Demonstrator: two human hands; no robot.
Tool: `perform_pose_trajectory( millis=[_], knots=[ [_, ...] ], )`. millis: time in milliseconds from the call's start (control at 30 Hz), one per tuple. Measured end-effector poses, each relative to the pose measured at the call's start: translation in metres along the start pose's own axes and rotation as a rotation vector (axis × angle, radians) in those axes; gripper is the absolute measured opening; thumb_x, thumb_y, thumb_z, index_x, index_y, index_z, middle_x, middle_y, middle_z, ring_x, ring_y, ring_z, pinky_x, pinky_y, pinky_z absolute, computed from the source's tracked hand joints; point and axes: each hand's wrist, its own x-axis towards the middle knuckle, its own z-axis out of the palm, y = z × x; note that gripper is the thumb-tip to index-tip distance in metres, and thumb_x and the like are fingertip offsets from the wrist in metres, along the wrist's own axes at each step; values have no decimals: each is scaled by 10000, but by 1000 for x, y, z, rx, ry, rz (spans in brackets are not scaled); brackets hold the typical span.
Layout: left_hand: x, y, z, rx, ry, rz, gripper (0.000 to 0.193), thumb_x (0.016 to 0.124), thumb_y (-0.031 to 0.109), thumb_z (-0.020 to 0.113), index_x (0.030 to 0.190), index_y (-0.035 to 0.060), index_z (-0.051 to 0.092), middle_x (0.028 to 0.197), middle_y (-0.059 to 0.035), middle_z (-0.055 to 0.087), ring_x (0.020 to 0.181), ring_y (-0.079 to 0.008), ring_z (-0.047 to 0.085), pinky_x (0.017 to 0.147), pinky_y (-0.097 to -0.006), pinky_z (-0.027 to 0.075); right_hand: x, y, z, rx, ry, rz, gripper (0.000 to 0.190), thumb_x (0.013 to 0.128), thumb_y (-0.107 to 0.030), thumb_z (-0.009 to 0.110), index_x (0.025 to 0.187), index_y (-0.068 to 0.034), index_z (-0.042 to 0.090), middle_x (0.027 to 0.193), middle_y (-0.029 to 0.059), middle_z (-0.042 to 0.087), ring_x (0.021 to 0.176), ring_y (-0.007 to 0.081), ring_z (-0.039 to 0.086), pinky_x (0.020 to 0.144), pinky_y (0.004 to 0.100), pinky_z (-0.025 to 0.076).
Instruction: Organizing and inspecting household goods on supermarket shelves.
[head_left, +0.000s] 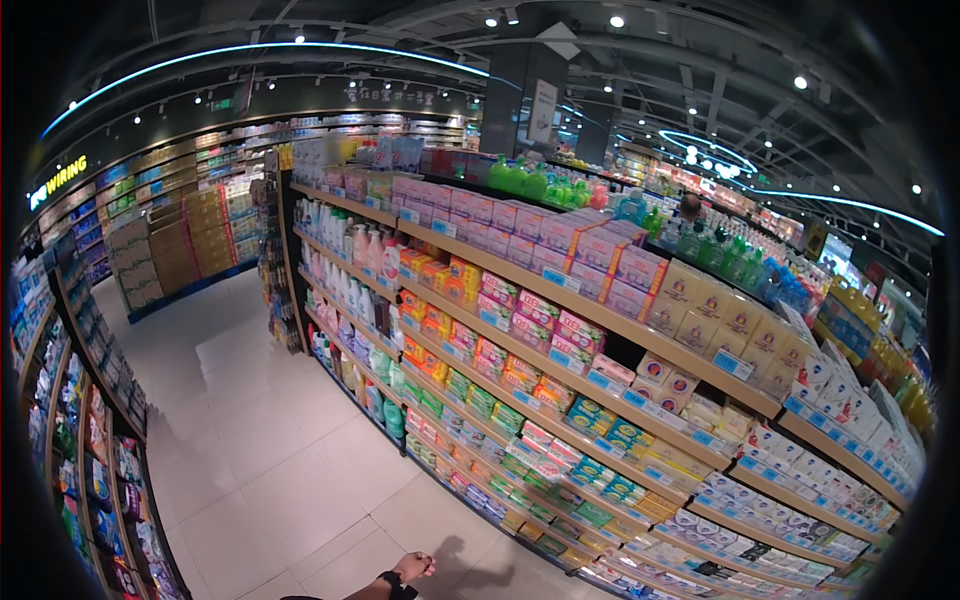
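Note:
My left hand (415, 567) is low in the picture, over the tiled floor (300, 480) of a shop aisle. A black band circles its wrist, and its fingers are curled in with nothing seen in them. It touches no goods. My right hand is out of view. To the right of the hand runs a long shelf unit with boxed and wrapped bars, likely soap. Pink-lilac boxes (517, 217) and cream boxes (705, 307) line its top. Orange packs (427, 315) and pink packs (532, 315) sit below, with pump bottles (367, 247) at the far end.
Another stocked shelf unit (101, 360) borders the aisle on the left. Stacked cartons (187, 240) stand on a blue base at the far end. Green bottles (517, 176) rise behind the top boxes. A person's head (690, 205) shows beyond the shelves.

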Motion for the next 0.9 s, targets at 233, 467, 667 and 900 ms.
perform_pose_trajectory(
  millis=[233,467,667,900],
  knots=[
    [20,-143,-17,-124,-518,-165,489,961,436,509,1256,63,624,1214,-140,667,1155,-295,620,983,-492,519,-127,138,35,269,-141,445,293,889,-180,686,1100,19,641,845,138,715,684,229,669,567,341,529],
    [17,-132,63,221,-416,-368,419,986,287,541,1296,8,571,1224,-202,651,1054,-365,652,829,-502,525,-319,213,51,255,62,604,197,860,-208,658,945,-52,745,789,62,722,651,211,650,572,397,515],
    [32,-79,228,293,-488,-280,371,991,173,484,1298,-18,566,1110,-192,687,978,-360,667,807,-482,538,-362,263,31,331,165,485,220,846,-182,630,942,-20,746,853,129,726,724,228,674,650,365,547],
    [-81,23,558,552,-773,86,297,1015,212,489,1214,25,606,1075,-129,705,948,-215,705,797,-329,547,-295,351,-84,24,368,458,194,827,-217,669,873,-33,708,796,144,696,683,281,664,625,414,541]
  ],
)
